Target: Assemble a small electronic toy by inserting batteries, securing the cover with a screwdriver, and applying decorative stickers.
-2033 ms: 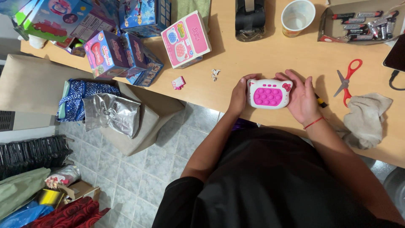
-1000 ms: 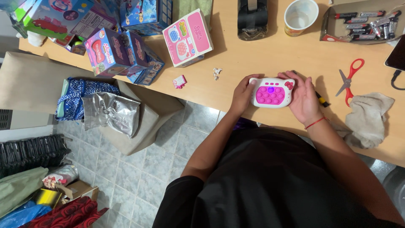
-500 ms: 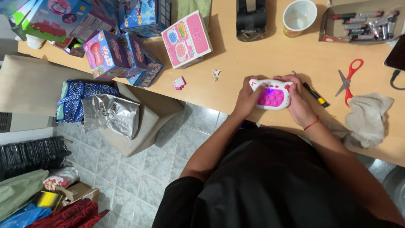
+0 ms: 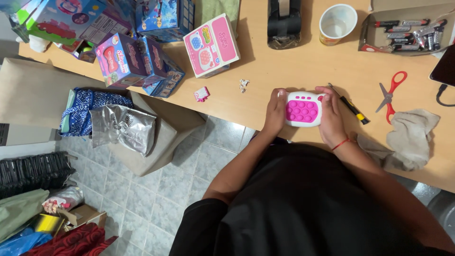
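Far left: we see stacked toy boxes (image 4: 128, 57), pink-and-white toy box (image 4: 212, 45) on wooden table (image 4: 294, 66). Centre: our left hand (image 4: 275, 113) and right hand (image 4: 330, 116) clasp white bubble-pop game console (image 4: 304, 109) by its two short ends, thumbs at edges, above near table edge. We judge console light, rigid plastic, soft pink bubbles; side grip best. Right: screwdriver (image 4: 351, 107), red scissors (image 4: 390, 94), grey rag (image 4: 410, 137). Below: tiled floor (image 4: 180, 180), cluttered.

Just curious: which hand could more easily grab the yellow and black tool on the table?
Probably the right hand: it holds the pink and white toy on the side beside the yellow and black tool, while the left hand holds the far side.
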